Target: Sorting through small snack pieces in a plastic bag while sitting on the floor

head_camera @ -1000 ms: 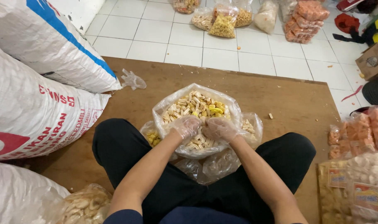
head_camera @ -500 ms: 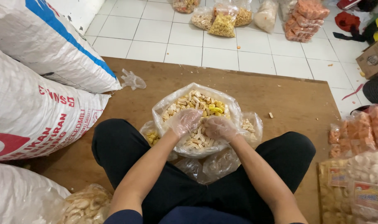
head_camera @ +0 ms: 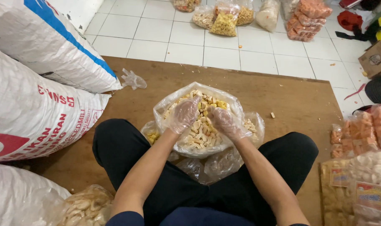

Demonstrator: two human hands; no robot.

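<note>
Both hands (head_camera: 203,117) inside snack bag (head_camera: 165,109)

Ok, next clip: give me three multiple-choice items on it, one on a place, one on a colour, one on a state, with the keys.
1. Where does the clear bag of snack pieces sit?
A. on the white tiles
B. on the wooden board, between the person's knees
C. on top of a sack

2. What colour is the stripe on the upper white sack?
A. blue
B. green
C. yellow

3. In what state are the left hand and right hand?
A. bare and resting on the knees
B. wearing thick black gloves
C. in thin clear plastic gloves, down among the pieces

Answers: 1 B, the bag rests on the brown board in front of the crossed legs. 2 A, a blue band runs across that sack. 3 C, see-through film covers both hands inside the open bag.
</note>
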